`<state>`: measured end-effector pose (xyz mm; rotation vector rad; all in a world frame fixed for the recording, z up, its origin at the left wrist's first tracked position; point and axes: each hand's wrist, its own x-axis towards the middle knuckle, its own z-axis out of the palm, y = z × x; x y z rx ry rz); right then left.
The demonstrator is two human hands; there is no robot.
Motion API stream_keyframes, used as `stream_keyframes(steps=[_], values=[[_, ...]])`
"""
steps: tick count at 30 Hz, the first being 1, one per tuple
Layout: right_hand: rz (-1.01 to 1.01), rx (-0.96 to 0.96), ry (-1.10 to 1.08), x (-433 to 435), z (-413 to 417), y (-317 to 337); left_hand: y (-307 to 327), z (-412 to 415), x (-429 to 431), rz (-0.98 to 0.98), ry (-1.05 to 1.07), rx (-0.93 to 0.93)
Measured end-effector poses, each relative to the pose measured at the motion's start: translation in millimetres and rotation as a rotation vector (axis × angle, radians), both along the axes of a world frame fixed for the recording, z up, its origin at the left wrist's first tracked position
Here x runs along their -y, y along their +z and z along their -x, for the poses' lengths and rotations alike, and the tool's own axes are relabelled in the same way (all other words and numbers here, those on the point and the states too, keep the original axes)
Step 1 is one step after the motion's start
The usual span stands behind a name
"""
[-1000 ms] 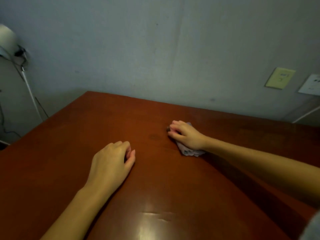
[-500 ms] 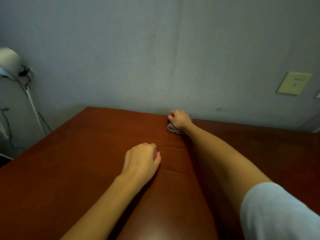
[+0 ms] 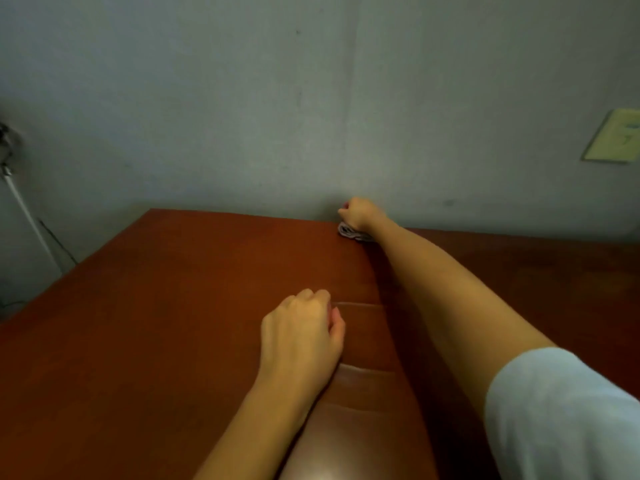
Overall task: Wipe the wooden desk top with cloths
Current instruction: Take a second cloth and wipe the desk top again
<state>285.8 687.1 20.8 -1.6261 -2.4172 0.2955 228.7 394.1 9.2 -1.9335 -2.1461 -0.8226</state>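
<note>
The reddish-brown wooden desk top [image 3: 173, 323] fills the lower part of the head view and ends against a grey wall. My right hand [image 3: 360, 213] is stretched out to the far edge by the wall and grips a small crumpled grey cloth [image 3: 349, 233], which shows under the palm and lies on the wood. My left hand [image 3: 301, 334] rests on the desk's middle with its fingers loosely curled and nothing in it. A light short sleeve [image 3: 561, 417] covers my right upper arm at the lower right.
A grey wall [image 3: 242, 116] rises straight behind the desk. A yellowish switch plate [image 3: 616, 140] is fixed to it at the right. At the far left a thin white lamp pole [image 3: 24, 209] and a cable stand beyond the desk's left edge.
My right hand has pushed the cloth from the desk's middle to the far edge by the wall. My left hand has slid forward and to the right as I leaned in.
</note>
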Motion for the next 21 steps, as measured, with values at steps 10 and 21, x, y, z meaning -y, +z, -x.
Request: stream_keyframes(steps=[10,21], values=[[-0.212,0.022,0.24,85.1,12.7,9.5,-1.2,-1.6,-0.5,-0.017,0.021,-0.007],[-0.05,-0.29,0.545,125.9,-16.0,-2.2,-0.3,-1.2,3.1,-0.007,-0.003,-0.008]])
